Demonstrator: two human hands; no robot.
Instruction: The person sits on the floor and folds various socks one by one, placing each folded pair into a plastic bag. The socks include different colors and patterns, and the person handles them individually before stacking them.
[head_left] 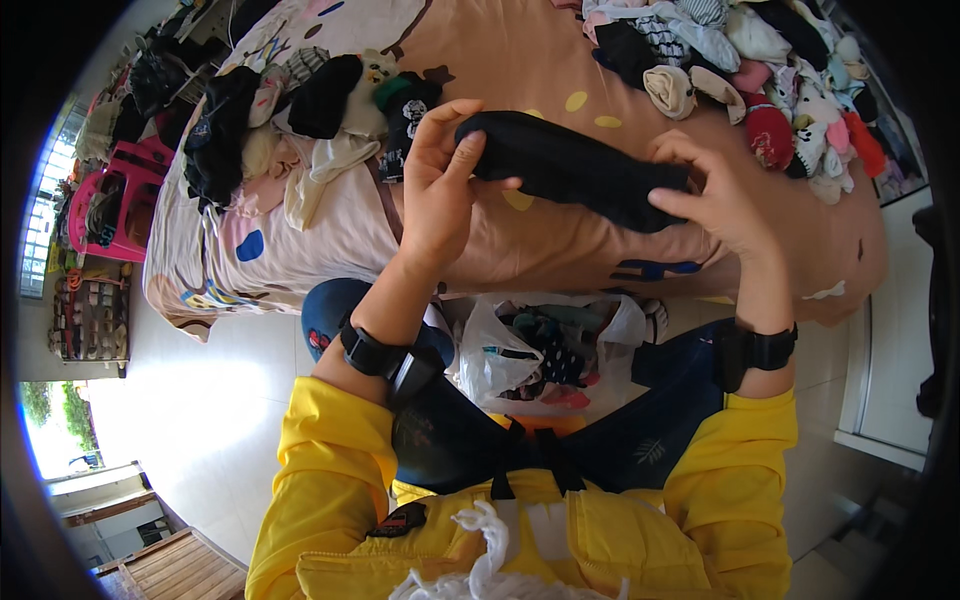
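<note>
A black sock (570, 165) is stretched between my two hands above the near side of the bed. My left hand (440, 195) pinches its left end between thumb and fingers. At the other end, slightly lower, my right hand (715, 195) grips the sock with thumb and fingers. The cloth slants gently down toward the right. Just left of my left hand lies a black sock with a white print (405, 120), at the edge of a pile of dark, cream and pink socks (325, 95).
A larger heap of mixed socks (750, 60) covers the far right of the bed (540, 250). Between my knees, an open clear plastic bag (490, 350) holds more socks. A pink plastic chair (120, 200) stands left, near a rack (90, 315).
</note>
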